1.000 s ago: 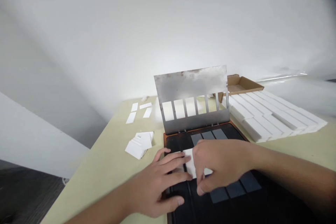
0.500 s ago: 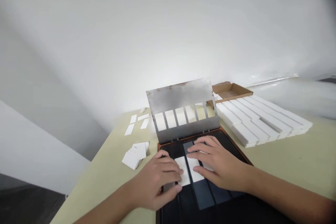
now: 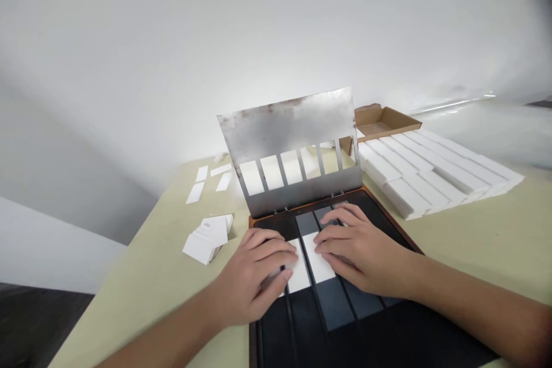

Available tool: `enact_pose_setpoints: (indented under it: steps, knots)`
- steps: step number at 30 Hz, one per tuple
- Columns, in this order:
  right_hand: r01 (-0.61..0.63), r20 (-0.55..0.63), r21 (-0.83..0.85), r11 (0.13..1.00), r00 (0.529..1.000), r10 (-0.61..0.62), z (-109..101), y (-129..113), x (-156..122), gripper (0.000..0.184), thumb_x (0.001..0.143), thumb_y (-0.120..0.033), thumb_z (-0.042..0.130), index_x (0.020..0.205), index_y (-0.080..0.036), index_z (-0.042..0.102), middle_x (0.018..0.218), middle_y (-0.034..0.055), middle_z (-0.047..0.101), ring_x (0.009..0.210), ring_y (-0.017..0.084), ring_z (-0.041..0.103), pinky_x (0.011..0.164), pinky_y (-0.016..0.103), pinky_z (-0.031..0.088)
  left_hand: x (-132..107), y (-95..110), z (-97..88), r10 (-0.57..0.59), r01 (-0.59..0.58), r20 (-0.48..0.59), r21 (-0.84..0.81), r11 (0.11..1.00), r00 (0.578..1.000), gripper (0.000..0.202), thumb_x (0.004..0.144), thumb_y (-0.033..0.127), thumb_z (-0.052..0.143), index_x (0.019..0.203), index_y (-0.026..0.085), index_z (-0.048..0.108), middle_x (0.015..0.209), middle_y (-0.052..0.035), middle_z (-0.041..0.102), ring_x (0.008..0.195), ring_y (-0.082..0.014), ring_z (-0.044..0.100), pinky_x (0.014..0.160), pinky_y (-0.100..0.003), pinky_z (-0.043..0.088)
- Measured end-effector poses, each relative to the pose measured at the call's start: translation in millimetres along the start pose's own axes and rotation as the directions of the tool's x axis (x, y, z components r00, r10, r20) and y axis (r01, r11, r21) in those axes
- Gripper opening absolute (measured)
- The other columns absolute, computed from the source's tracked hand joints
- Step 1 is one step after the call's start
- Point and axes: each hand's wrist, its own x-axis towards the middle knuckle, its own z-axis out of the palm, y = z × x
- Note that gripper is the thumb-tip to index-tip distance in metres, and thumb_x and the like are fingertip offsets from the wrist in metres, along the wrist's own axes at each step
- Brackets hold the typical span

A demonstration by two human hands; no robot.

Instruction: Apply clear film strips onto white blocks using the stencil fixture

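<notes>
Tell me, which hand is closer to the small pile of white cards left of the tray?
Left. The left hand rests on the black tray at its left edge, just right of the pile; the right hand lies farther right, on the tray's middle.

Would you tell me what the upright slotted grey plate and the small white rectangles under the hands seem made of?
The upright slotted grey plate looks like bare sheet metal: dull sheen, rusty blotches along its top. The small white rectangles look like matte card or thin plastic; their flat faces leave that open.
</notes>
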Motion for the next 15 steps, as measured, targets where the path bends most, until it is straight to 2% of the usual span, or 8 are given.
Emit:
enact_pose_setpoints:
  steps: [7,15]
  knots:
    - [0.014,0.029,-0.013,1.0,0.999,-0.014,-2.6,0.2,0.3,0.021,0.105,-0.017,0.056,0.112,-0.021,0.075,0.11,-0.0014,0.079,0.112,0.023,0.056,0.116,0.051,0.028,1.8,1.7,1.1,-0.001,0.001,0.017,0.031,1.0,1.0,0.027,0.104,0.017,0.054,0.124,0.025,0.07,0.121,-0.0058,0.073,0.118,-0.0274,0.057,0.102,-0.044,0.04]
    - [0.023,0.074,-0.022,1.0,0.997,-0.021,-6.9,-0.8,0.7,0.021,0.105,-0.02,0.056,0.115,-0.021,0.075,0.113,0.0,0.079,0.113,0.023,0.057,0.117,0.051,0.026,1.1,0.6,-1.0,0.027,-0.03,0.043,0.086,0.996,0.999,0.032,0.106,0.015,0.049,0.129,0.025,0.069,0.128,-0.0096,0.068,0.123,-0.0287,0.055,0.103,-0.046,0.04]
